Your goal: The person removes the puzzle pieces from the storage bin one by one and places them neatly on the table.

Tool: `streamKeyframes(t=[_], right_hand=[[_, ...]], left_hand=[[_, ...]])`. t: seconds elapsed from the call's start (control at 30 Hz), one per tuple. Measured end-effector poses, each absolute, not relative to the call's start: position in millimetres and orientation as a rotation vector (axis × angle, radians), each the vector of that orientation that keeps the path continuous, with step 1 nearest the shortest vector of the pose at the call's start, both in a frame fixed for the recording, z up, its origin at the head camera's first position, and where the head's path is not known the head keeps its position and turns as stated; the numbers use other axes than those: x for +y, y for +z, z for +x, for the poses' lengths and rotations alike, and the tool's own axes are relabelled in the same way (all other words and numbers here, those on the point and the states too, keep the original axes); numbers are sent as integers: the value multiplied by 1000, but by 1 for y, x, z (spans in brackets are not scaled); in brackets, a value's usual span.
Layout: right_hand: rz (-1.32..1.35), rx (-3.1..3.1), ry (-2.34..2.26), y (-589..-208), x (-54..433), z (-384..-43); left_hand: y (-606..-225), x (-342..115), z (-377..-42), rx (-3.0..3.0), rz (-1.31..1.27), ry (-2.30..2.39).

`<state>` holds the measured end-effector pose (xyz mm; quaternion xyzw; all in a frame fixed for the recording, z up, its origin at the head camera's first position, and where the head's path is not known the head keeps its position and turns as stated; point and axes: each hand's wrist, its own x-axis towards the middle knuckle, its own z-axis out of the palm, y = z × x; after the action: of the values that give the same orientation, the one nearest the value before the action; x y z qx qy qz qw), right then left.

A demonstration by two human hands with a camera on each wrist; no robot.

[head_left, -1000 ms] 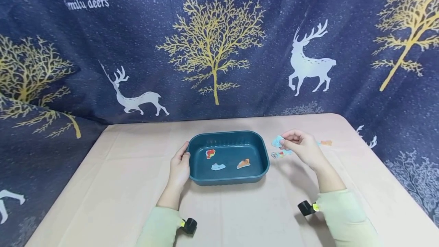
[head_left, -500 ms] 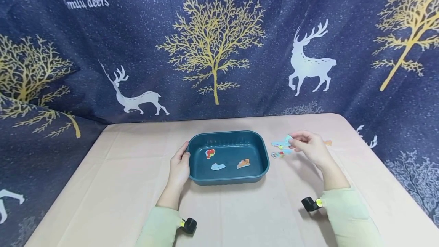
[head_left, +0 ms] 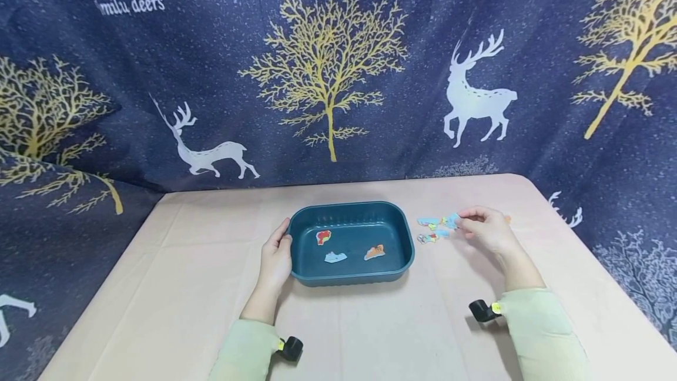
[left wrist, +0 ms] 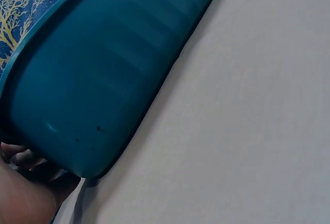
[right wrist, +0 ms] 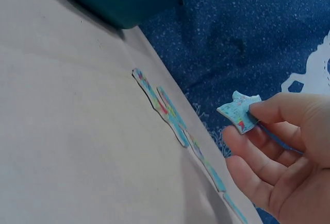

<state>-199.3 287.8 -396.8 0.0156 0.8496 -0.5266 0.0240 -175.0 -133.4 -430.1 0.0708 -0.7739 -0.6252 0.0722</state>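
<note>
My left hand [head_left: 276, 257] grips the left end of a dark teal plastic basin [head_left: 349, 280], thumb at the rim and fingers round the outside. Inside lie a red puzzle piece [head_left: 324, 237], a light blue one [head_left: 335, 257] and an orange one [head_left: 375, 252]. My right hand [head_left: 489, 234] pinches a light blue puzzle piece [right wrist: 240, 113] between thumb and fingers, raised over the table right of the basin. Below and left of it, several colourful pieces lie flat, among them a blue-and-yellow one [head_left: 429, 223] and a blue-and-red one [head_left: 433, 238].
A pale cloth covers the table [head_left: 174, 287]. Behind it hangs a dark blue curtain [head_left: 370, 134] with deer and trees. An orange bit [head_left: 508, 219] shows beyond my right hand, mostly hidden by it.
My right hand has moved to the right with the puzzle piece, uncovering pieces on the table. My left hand and the basin have stayed in place.
</note>
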Motion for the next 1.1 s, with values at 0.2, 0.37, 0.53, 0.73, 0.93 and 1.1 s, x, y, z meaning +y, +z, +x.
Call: streamKeyframes(t=[0.2,0.37,0.53,0.73,0.93,1.1], right_hand=[[48,2595,-1626,-400,292,-200],[101,2569,-1597,-404,296,-202],[164,2553,-1566,-407,298,-203],[193,2568,-1542,-411,299,-204],[202,2597,-1506,-415,300,-206],[209,2579,-1503,-418,299,-207]], left_hand=[[-430,-133,-175,-2320,225,-1883],[-430,-133,-174,-2321,229,-1882],[-429,-133,-174,-2322,222,-1876],[-430,-133,-174,-2315,226,-1872],[-430,-132,-174,-2321,237,-1874],[-430,-132,-175,-2317,239,-1881]])
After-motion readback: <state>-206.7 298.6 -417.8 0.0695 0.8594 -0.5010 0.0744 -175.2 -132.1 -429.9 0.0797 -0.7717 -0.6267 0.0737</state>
